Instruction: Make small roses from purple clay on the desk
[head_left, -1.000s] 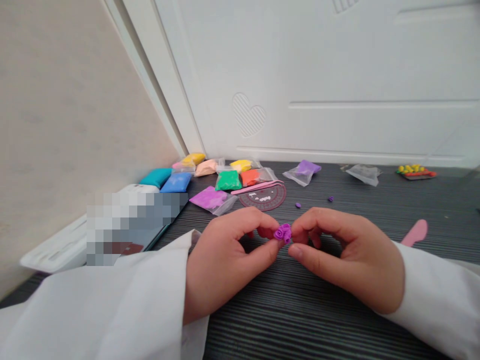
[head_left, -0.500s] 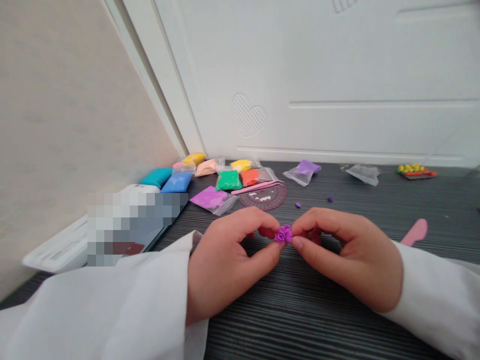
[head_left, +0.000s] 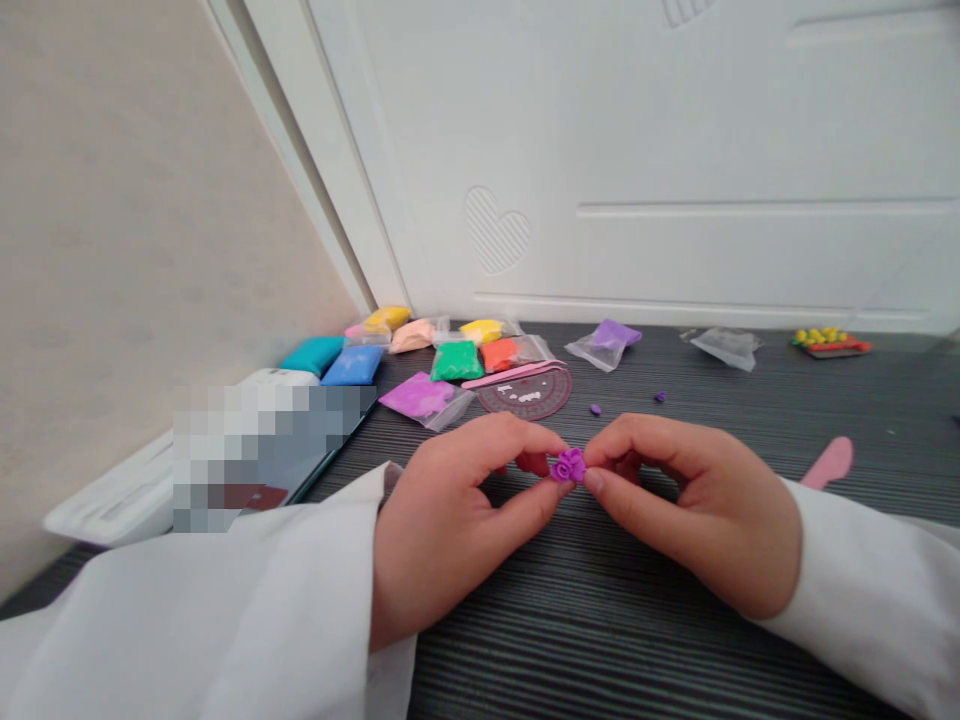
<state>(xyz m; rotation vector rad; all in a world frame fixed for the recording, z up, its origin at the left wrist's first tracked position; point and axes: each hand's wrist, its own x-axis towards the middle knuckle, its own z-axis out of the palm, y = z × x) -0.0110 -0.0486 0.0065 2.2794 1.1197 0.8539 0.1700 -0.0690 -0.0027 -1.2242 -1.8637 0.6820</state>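
1. We pinch a purple clay rose (head_left: 568,465) at our fingertips, held over a dark striped table (head_left: 675,620).
2. Our left hand (head_left: 450,530) grips it between thumb and forefinger, other fingers curled.
3. Our right hand (head_left: 697,510) grips it the same way from the opposite side.
4. Bags of colored clay (head_left: 456,361) lie beyond, near a round pink-edged mat (head_left: 523,394); a pink plastic knife (head_left: 831,460) lies off to the right.

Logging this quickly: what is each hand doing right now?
Left hand: closed, pinching the purple clay rose.
Right hand: closed, pinching the same rose.
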